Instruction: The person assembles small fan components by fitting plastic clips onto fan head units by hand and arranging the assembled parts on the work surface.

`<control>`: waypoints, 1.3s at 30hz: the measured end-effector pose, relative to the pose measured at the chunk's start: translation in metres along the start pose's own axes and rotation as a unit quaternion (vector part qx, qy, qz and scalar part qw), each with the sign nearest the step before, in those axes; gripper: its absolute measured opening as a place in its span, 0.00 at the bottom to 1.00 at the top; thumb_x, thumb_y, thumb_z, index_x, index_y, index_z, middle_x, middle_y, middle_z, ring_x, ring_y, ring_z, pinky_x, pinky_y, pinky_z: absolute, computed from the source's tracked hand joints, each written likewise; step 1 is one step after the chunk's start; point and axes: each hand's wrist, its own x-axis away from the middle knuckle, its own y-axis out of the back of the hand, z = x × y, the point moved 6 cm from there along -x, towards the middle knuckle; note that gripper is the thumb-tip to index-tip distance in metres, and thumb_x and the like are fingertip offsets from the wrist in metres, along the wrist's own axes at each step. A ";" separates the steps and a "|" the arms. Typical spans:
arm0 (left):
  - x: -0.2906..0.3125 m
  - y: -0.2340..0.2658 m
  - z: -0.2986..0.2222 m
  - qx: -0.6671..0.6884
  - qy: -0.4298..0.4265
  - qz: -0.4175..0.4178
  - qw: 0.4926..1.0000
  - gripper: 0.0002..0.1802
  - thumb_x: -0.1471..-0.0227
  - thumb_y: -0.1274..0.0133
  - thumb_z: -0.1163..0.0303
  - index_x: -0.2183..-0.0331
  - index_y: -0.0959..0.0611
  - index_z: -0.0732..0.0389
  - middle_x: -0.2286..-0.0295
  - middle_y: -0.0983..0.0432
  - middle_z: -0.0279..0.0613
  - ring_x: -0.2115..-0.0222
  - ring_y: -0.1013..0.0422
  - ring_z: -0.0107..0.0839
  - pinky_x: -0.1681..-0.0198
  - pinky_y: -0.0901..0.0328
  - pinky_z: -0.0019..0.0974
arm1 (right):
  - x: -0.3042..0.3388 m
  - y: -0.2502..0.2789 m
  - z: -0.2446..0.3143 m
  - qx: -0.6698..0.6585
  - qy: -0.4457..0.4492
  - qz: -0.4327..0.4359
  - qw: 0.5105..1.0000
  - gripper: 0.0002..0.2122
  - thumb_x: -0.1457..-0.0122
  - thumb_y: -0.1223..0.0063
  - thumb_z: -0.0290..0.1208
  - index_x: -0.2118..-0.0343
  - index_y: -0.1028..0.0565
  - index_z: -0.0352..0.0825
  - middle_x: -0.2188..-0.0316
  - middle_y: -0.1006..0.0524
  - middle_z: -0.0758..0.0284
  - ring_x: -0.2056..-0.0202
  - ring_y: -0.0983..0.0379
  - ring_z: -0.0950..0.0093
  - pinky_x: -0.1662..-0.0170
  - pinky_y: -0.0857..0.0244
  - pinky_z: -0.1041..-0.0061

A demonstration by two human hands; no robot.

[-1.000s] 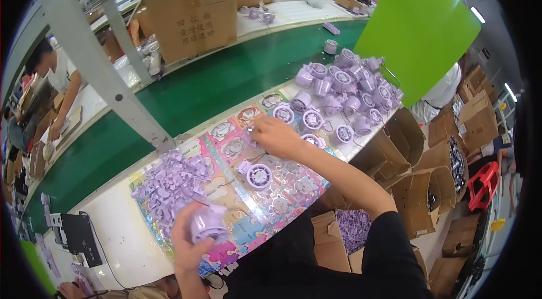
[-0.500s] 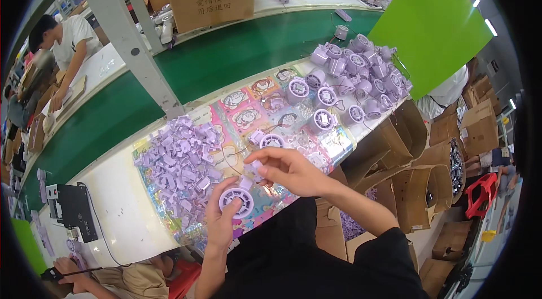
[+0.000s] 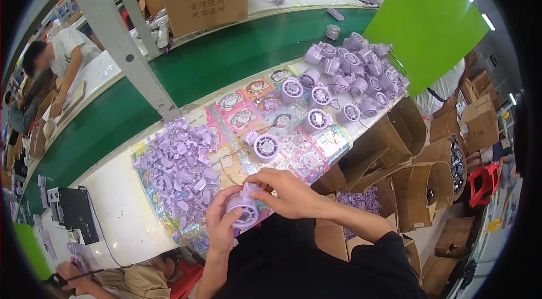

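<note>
My left hand (image 3: 220, 224) is closed round a lilac round plastic housing (image 3: 245, 218) with a ring-shaped face, its thumb on the rim. Fingers bent, my right hand (image 3: 287, 193) presses a small lilac plastic piece (image 3: 248, 190) against the top of that housing. The fingers partly hide where the two parts meet. Just beyond my hands, another lilac housing (image 3: 266, 147) with a spoked face lies on the colourful printed mat (image 3: 231, 101). Left of my hands spreads a heap of small lilac plastic pieces (image 3: 179, 172).
Many wired lilac housings (image 3: 355, 70) are piled at the right end of the table, beside a bright green panel (image 3: 426, 28). A green conveyor belt (image 3: 226, 59) runs behind a metal post (image 3: 121, 45). Open cardboard boxes (image 3: 415, 186) stand at right. A person (image 3: 70, 53) works at far left.
My right hand has moved left and down, bringing the small piece onto the housing. The left hand has tilted the housing. The housing lying on the mat now shows more fully.
</note>
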 end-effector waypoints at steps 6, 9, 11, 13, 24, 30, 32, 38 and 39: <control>-0.005 -0.002 -0.005 -0.092 -0.042 -0.052 0.994 0.11 0.51 0.44 0.76 0.63 0.22 0.67 0.63 0.25 0.41 0.62 0.30 0.26 0.56 0.37 0.29 | 0.011 -0.005 0.008 -0.049 0.034 -0.023 0.998 0.14 0.40 0.45 0.25 0.51 0.27 0.31 0.66 0.27 0.59 0.65 0.27 0.65 0.63 0.33 0.70; -0.006 -0.010 -0.016 -0.071 -0.130 0.029 0.989 0.10 0.52 0.41 0.73 0.67 0.22 0.68 0.66 0.26 0.42 0.64 0.31 0.30 0.55 0.39 0.32 | 0.024 -0.005 0.016 -0.047 0.046 -0.027 0.998 0.15 0.41 0.44 0.25 0.51 0.27 0.31 0.66 0.28 0.60 0.67 0.28 0.66 0.65 0.34 0.72; -0.004 -0.011 -0.016 -0.042 -0.130 0.034 0.990 0.10 0.53 0.41 0.73 0.68 0.21 0.68 0.66 0.27 0.42 0.64 0.31 0.30 0.55 0.39 0.32 | 0.026 -0.004 0.019 -0.047 0.052 -0.028 0.997 0.15 0.41 0.44 0.25 0.51 0.27 0.30 0.67 0.28 0.60 0.68 0.29 0.67 0.66 0.35 0.73; -0.002 -0.011 -0.013 -0.001 -0.116 0.029 0.993 0.10 0.54 0.41 0.74 0.68 0.21 0.68 0.66 0.27 0.42 0.63 0.31 0.30 0.55 0.40 0.32 | 0.027 -0.005 0.022 -0.036 0.089 -0.051 0.994 0.15 0.40 0.44 0.25 0.51 0.27 0.30 0.68 0.29 0.62 0.70 0.30 0.70 0.68 0.36 0.74; -0.005 -0.018 -0.003 0.032 -0.076 0.002 0.997 0.08 0.49 0.45 0.73 0.68 0.21 0.69 0.64 0.26 0.45 0.62 0.31 0.31 0.54 0.39 0.33 | 0.028 0.001 0.003 -0.089 0.040 -0.028 0.995 0.15 0.40 0.44 0.28 0.51 0.26 0.31 0.68 0.30 0.64 0.71 0.31 0.74 0.66 0.37 0.75; -0.010 -0.034 -0.009 0.030 0.000 -0.047 0.998 0.18 0.35 0.60 0.67 0.66 0.20 0.71 0.67 0.24 0.44 0.65 0.28 0.29 0.58 0.35 0.30 | 0.037 0.015 -0.005 -0.094 0.008 -0.048 0.994 0.15 0.42 0.41 0.29 0.52 0.25 0.32 0.70 0.27 0.63 0.72 0.29 0.73 0.66 0.35 0.74; -0.011 -0.031 -0.006 0.032 0.006 -0.050 0.998 0.19 0.34 0.61 0.66 0.66 0.20 0.70 0.66 0.24 0.43 0.66 0.28 0.28 0.59 0.35 0.29 | 0.039 0.013 -0.011 -0.119 -0.010 -0.058 0.991 0.15 0.43 0.41 0.29 0.53 0.25 0.31 0.70 0.26 0.63 0.72 0.29 0.74 0.66 0.35 0.75; -0.011 -0.041 -0.014 -0.084 -0.070 -0.018 0.994 0.24 0.33 0.64 0.65 0.71 0.19 0.71 0.68 0.24 0.43 0.66 0.29 0.29 0.59 0.36 0.31 | 0.045 0.010 -0.026 -0.170 -0.027 -0.045 0.984 0.14 0.44 0.38 0.26 0.54 0.24 0.31 0.66 0.26 0.69 0.65 0.32 0.82 0.62 0.36 0.80; -0.009 -0.042 -0.014 -0.084 -0.068 -0.018 0.994 0.24 0.33 0.64 0.65 0.71 0.19 0.71 0.68 0.24 0.43 0.66 0.29 0.29 0.59 0.36 0.31 | 0.047 0.007 -0.034 -0.234 -0.069 -0.029 0.969 0.14 0.44 0.37 0.26 0.55 0.24 0.31 0.64 0.26 0.69 0.63 0.31 0.82 0.62 0.36 0.80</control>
